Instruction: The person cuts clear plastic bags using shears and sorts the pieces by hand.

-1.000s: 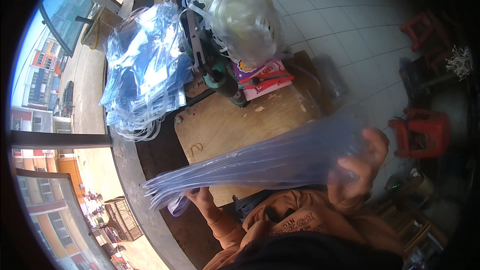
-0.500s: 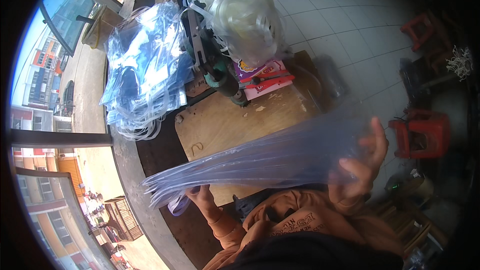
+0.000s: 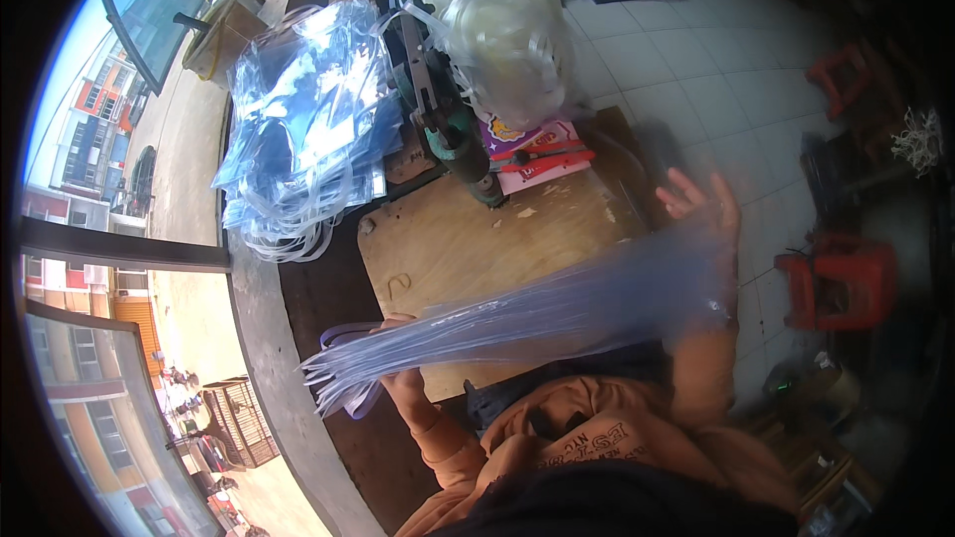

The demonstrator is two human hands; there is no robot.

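A long fanned bundle of clear, bluish plastic sheets [image 3: 517,323] stretches across in front of my body, above the wooden work board. My left hand [image 3: 403,386] is closed round its left end, where the layered edges splay out. A pale lilac strap [image 3: 336,334] loops out beside that hand. At the wide right end, my right hand [image 3: 725,205] is raised with fingers stretched and apart, blurred by motion. Part of its palm shows through the plastic; whether it touches the sheets I cannot tell.
Beyond the wooden board [image 3: 448,249] stands a green machine [image 3: 458,144]. Left of it lies a pile of clear plastic bags [image 3: 308,104] with straps; right, a heap of translucent strapping [image 3: 507,40]. Red-handled pliers or cutters [image 3: 547,155] rest on a pink packet [image 3: 542,177]. A red stool [image 3: 846,283] stands right.
My right hand has moved up and its fingers have spread away from the plastic. The bundle's left end has turned slightly, and the strap now loops above it. Left fingers now show over the top.
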